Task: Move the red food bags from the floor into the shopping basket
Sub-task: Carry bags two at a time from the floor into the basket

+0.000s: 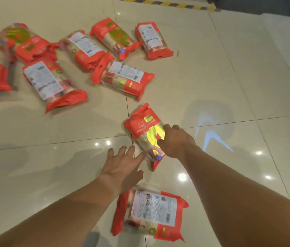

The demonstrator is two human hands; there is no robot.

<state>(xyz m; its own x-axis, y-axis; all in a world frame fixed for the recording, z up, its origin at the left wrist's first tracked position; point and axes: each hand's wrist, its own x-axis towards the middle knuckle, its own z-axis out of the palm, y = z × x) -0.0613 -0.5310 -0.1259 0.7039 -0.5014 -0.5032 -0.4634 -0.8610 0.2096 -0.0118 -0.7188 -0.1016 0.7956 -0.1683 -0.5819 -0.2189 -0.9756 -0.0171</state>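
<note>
Several red food bags lie scattered on the tiled floor. One red bag (143,127) with a yellow disc on its front lies in the middle. My right hand (175,139) rests on its right side, fingers curled over the edge. My left hand (122,166) reaches toward the bag's lower left with fingers spread and straight, its fingertips at the bag's edge. Another red bag (153,213) lies label-up just below my forearms. The shopping basket is out of view.
More red bags lie in a loose group at the upper left, among them a label-up bag (51,84) and another label-up bag (124,77). A yellow-black striped strip (167,3) runs along the far edge. The glossy tiles (238,77) show lamp reflections.
</note>
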